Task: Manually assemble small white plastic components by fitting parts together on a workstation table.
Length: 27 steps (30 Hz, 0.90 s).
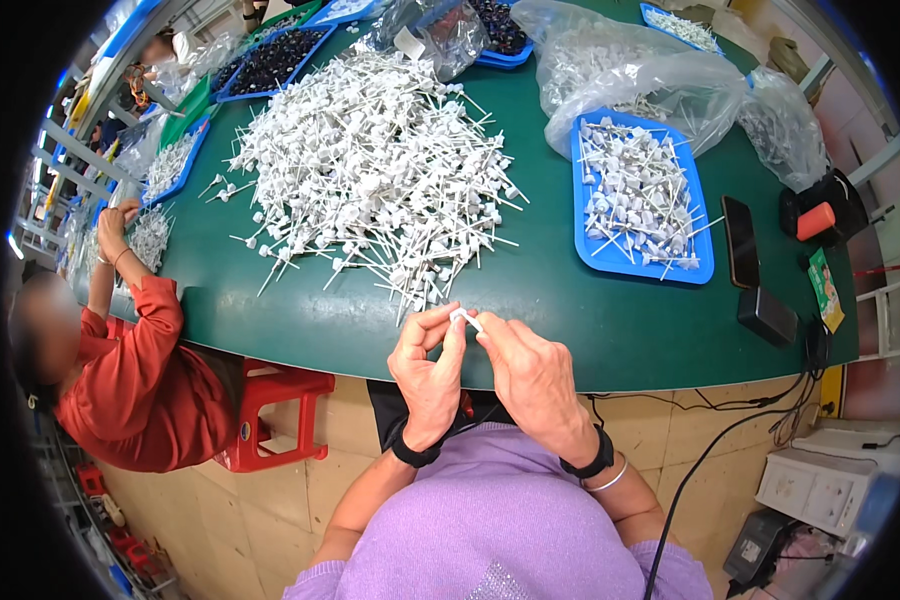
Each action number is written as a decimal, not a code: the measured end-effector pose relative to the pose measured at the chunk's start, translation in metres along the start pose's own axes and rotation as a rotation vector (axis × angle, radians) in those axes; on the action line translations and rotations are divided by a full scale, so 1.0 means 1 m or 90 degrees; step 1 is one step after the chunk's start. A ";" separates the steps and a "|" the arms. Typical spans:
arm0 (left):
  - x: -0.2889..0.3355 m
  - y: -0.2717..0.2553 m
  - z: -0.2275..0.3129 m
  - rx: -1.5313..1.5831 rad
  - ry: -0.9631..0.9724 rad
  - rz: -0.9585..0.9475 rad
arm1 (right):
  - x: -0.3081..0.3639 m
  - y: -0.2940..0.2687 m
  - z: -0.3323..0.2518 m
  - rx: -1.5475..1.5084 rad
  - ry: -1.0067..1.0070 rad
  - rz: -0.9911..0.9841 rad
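Note:
Above the table's near edge, my left hand (428,375) and my right hand (533,378) meet fingertip to fingertip. Between them is a small white plastic part with a thin stem (460,315). The left thumb and forefinger pinch its wider head, while the right fingertips close on the stem end. Just beyond my hands spreads a large heap of similar white stemmed parts (370,160). To the right, a blue tray (710,262) holds more of these white parts, some stems poking over its rim.
Clear plastic bags (630,85) lie behind the tray. A phone (740,240) and a black box (767,316) rest at the right, with cables hanging below. Trays of dark pieces (275,62) stand at the far left. A person in red (145,390) works at the left near a red stool (270,415).

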<state>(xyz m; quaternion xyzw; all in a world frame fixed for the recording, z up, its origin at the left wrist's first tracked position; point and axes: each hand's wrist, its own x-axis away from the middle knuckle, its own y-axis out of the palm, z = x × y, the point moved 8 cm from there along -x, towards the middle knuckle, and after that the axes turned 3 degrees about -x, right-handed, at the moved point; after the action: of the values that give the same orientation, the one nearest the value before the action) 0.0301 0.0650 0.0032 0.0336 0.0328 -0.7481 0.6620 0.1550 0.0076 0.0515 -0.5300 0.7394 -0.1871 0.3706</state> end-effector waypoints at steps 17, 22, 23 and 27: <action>-0.001 0.003 -0.004 0.099 -0.020 -0.041 | -0.004 -0.004 0.004 -0.091 0.013 0.005; -0.001 0.004 -0.006 0.114 -0.019 -0.044 | -0.008 -0.003 0.010 -0.190 0.035 -0.016; -0.001 0.005 -0.006 0.118 -0.022 -0.044 | -0.008 -0.003 0.010 -0.192 0.037 -0.018; -0.002 0.004 -0.010 0.103 -0.030 -0.050 | -0.008 -0.004 0.010 -0.204 0.051 -0.023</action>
<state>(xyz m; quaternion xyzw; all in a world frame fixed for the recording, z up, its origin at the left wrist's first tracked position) 0.0343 0.0670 -0.0067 0.0681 -0.0415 -0.7742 0.6279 0.1665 0.0151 0.0501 -0.5876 0.7643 -0.0943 0.2481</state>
